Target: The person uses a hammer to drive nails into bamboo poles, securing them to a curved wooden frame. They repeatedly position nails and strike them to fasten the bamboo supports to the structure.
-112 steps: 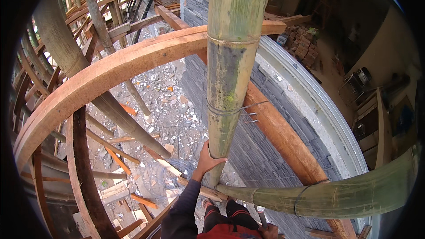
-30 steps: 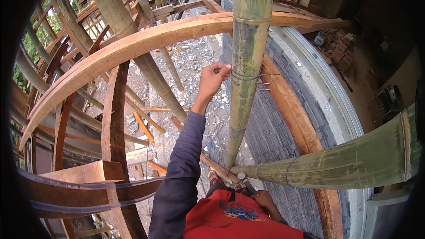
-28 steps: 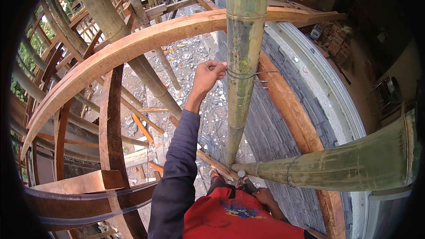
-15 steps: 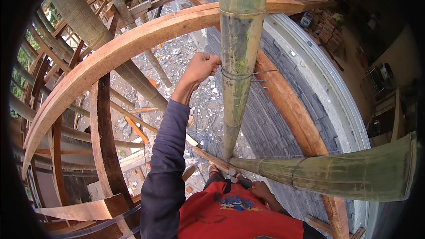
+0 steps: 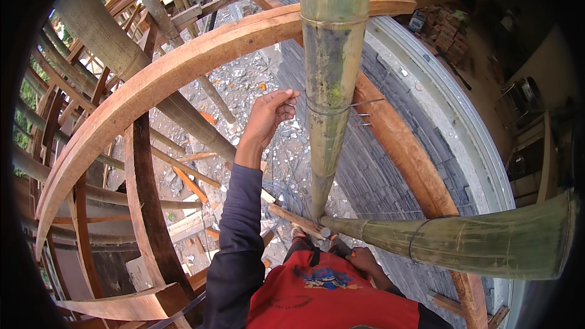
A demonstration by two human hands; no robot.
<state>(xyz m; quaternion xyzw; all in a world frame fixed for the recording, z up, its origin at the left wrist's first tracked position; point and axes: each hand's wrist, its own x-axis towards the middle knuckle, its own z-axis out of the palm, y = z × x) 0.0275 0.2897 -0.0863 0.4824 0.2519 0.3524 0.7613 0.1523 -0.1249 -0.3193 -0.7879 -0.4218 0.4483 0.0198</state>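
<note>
My left hand (image 5: 271, 116) is raised just left of an upright green bamboo pole (image 5: 332, 61), apart from it, its fingers loosely curled and nothing visible in them. A dark wire (image 5: 329, 109) circles the pole and runs right to a curved wooden beam (image 5: 402, 146). Two nails (image 5: 362, 125) stick out of that beam beside the wire. Low in front of my red shirt, my right hand (image 5: 364, 260) is closed around the handle of a hammer (image 5: 326, 233), whose head points up and left. A second bamboo pole (image 5: 481, 237) with a wire tie crosses at the right.
A long curved timber (image 5: 183, 64) arches across behind the upright pole. Bamboo posts (image 5: 103, 30) and wooden framing (image 5: 146, 189) crowd the left. Below lies rubble-strewn ground (image 5: 244, 85); a grey stone-clad wall (image 5: 378, 176) with a pale ledge (image 5: 463, 128) curves along the right. Bricks (image 5: 445, 30) are stacked beyond.
My left hand has come away from the wire on the upright pole, moving slightly left and down, and its fingers have loosened. More of the hammer shows at my right hand.
</note>
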